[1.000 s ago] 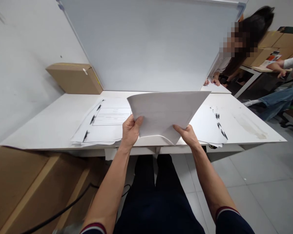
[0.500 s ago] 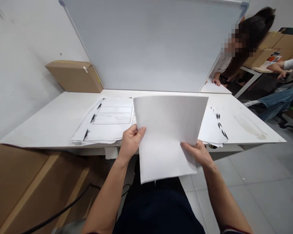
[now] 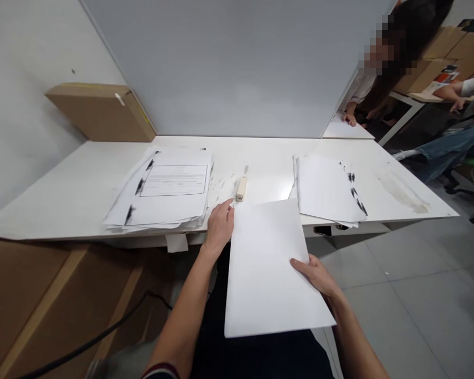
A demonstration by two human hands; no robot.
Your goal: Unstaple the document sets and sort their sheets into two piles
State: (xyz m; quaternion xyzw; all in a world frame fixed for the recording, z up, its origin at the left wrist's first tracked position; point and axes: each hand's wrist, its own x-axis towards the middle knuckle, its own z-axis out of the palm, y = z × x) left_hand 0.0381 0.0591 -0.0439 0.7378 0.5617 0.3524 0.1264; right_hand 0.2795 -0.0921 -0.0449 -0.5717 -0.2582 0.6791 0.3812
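Note:
A blank white stack of sheets (image 3: 270, 268) lies tilted over my lap, its top edge at the white table's (image 3: 82, 184) front. My right hand (image 3: 314, 275) grips its right edge, thumb on top. My left hand (image 3: 220, 227) has let go; its fingers reach forward over the table edge toward a small beige stapler (image 3: 241, 188), index finger extended, a short way from it. A pile of printed, clipped papers (image 3: 166, 189) lies to the left of that hand. Another pile of white sheets (image 3: 327, 189) lies on the right.
A large whiteboard (image 3: 237, 63) stands at the table's back. A cardboard box (image 3: 98, 113) leans against the wall at left; cardboard panels (image 3: 43, 300) and a black cable (image 3: 102, 337) sit below left. Other people (image 3: 383, 58) sit at the far right.
The sheets came down from upright in front of me to flat over my lap. My left hand released them and reached toward the stapler, which is now uncovered.

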